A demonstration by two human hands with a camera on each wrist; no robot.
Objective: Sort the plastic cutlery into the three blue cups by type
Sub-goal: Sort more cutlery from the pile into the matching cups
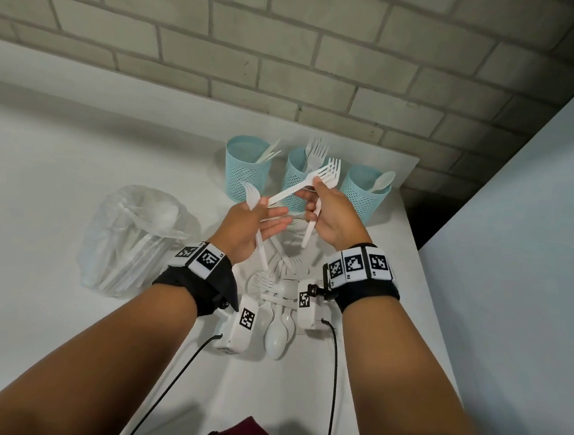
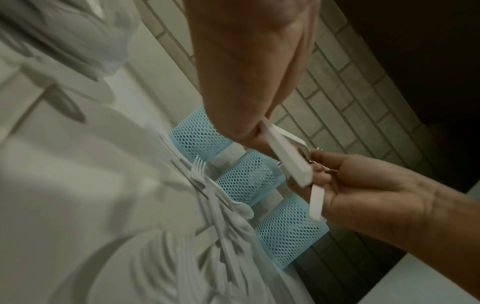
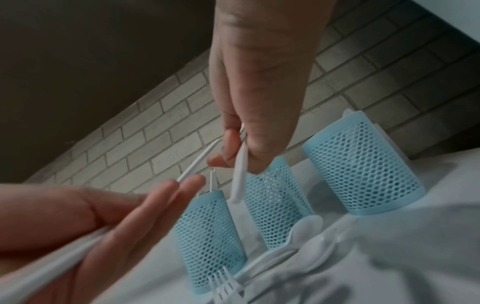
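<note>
White counter [image 1: 77,152] by brick wall [image 1: 292,46], both hands [image 1: 330,210] gripping forks [image 1: 302,184], bagged cutlery [image 1: 132,239] left.

Left hand [image 2: 249,82] and right hand [image 2: 376,191] pinch white handles [image 2: 291,156], apparently forks, above 3 blue cups [image 2: 246,176].

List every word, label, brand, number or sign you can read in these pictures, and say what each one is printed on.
No text can be read with certainty.
Small characters beside the black-and-white square markers on the right wristband: too small to read.
Markers on the left wristband and the white wrist camera boxes: coded patterns, not words.
Perforated light blue plastic cups, white plastic cutlery, clear plastic bag: no print visible.
</note>
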